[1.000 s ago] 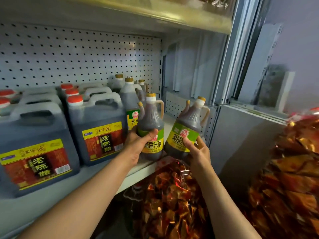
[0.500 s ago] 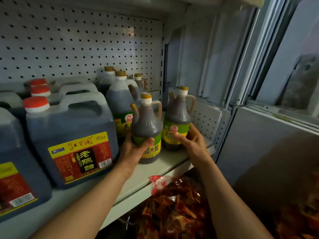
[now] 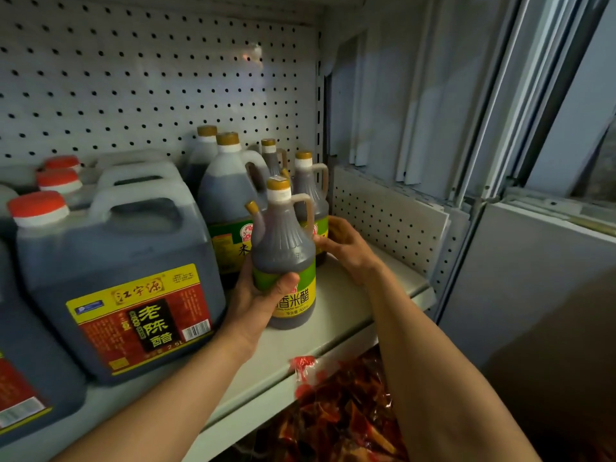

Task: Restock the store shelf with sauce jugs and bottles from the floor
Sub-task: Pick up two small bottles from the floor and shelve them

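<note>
The left hand is holding a brown bottle low down on its label. Its thumb is lying across the front and its fingers are curling round the back. The bottle is standing near the front of the shelf, or just above it; I cannot tell if it is touching down.

The right hand is reaching to a second bottle that is standing farther back, near the holey side wall. Its fingers are curling round the low part of that bottle.

A big jug with a red cap is sitting to the left, and a yellow-capped jug is sitting behind the front bottle.

The bottles are looking full of dark sauce, so they are probably heavy for their size. The sides seem smooth and hard, so they may be slippery. The little loop handle by the neck looks like a good place to hold. Holding the fat bottom part also seems safe.
</note>
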The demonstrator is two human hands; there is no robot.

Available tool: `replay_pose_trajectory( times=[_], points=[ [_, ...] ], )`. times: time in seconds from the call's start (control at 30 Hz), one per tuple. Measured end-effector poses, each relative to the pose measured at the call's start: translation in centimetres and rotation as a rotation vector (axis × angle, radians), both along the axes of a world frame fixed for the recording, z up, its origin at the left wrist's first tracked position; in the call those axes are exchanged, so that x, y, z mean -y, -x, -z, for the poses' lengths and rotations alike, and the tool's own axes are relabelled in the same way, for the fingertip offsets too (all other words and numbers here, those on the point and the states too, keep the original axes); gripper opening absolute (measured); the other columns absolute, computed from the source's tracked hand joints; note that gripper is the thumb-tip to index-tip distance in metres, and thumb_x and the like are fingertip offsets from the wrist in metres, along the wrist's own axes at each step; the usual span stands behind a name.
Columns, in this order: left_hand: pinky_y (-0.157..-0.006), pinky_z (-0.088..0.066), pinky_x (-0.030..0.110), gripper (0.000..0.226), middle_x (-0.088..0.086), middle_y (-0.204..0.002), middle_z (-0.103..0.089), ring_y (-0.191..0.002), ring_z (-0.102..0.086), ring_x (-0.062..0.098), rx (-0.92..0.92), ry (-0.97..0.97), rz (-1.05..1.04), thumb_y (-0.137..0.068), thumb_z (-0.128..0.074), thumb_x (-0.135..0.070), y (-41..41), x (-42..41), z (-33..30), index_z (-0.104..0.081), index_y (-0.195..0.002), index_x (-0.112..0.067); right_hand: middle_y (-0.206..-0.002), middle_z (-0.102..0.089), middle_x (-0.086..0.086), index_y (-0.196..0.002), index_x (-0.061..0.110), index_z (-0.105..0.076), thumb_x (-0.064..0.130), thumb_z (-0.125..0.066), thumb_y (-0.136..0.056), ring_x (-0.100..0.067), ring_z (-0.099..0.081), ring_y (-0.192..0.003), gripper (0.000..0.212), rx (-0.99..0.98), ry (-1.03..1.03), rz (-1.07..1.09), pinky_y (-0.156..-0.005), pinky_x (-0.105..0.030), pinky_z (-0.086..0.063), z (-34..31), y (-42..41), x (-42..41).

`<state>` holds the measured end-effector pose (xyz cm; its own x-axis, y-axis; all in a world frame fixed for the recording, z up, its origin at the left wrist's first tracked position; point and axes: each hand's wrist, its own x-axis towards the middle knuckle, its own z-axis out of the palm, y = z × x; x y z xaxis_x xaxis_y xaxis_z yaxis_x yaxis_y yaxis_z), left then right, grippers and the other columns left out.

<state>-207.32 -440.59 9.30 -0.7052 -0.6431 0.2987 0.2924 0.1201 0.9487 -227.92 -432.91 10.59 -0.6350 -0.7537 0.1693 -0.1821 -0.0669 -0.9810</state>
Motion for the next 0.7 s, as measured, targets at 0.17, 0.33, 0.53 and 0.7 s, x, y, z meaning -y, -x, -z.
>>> replay_pose_trajectory(
  times=[0.17, 0.33, 0.53, 0.7],
  points=[
    [-0.085, -0.053, 0.023, 0.103, -0.015, -0.123, -0.068, -0.113, -0.064, 0.006, -0.008, -0.019, 0.009, -0.035, -0.087, -0.073, 0.0, -0.1, 0.0, -0.052, -0.128, -0.048, -0.129, -0.066, -0.009, -0.145, 0.009, -0.048, 0.016, -0.066, -0.096, -0.019, -0.064, -0.115, 0.052, -0.044, -0.042, -0.015, -0.099, -0.033, -0.054, -0.2, 1.1, 1.7],
    [-0.079, -0.053, 0.017, 0.094, -0.018, -0.116, -0.071, -0.108, -0.066, 0.003, -0.031, -0.039, 0.007, -0.036, -0.089, -0.070, 0.1, -0.3, -0.1, -0.057, -0.121, -0.048, -0.119, -0.064, 0.007, -0.148, 0.013, -0.044, 0.010, -0.059, -0.099, -0.002, -0.063, -0.102, 0.051, -0.018, -0.026, -0.012, -0.095, -0.025, -0.055, -0.5, 0.9, 2.4],
    [-0.082, -0.052, 0.016, 0.102, -0.022, -0.115, -0.070, -0.110, -0.065, 0.002, -0.032, -0.033, 0.013, -0.035, -0.087, -0.073, 0.1, -0.3, -0.3, -0.053, -0.126, -0.040, -0.136, -0.052, 0.005, -0.155, 0.008, -0.032, 0.017, -0.061, -0.100, -0.009, -0.053, -0.121, 0.063, -0.023, 0.020, 0.032, -0.099, -0.022, -0.045, -0.8, -0.8, 1.3],
    [-0.086, -0.051, 0.018, 0.111, -0.016, -0.126, -0.063, -0.115, -0.061, 0.003, 0.031, -0.029, 0.019, -0.033, -0.083, -0.080, -0.2, -0.4, -0.1, -0.047, -0.131, -0.044, -0.149, -0.053, -0.001, -0.153, 0.019, -0.040, 0.062, -0.076, -0.076, -0.017, -0.054, -0.135, 0.095, 0.034, 0.098, 0.014, -0.109, -0.036, -0.047, 0.0, -3.7, -2.7]
  ],
)
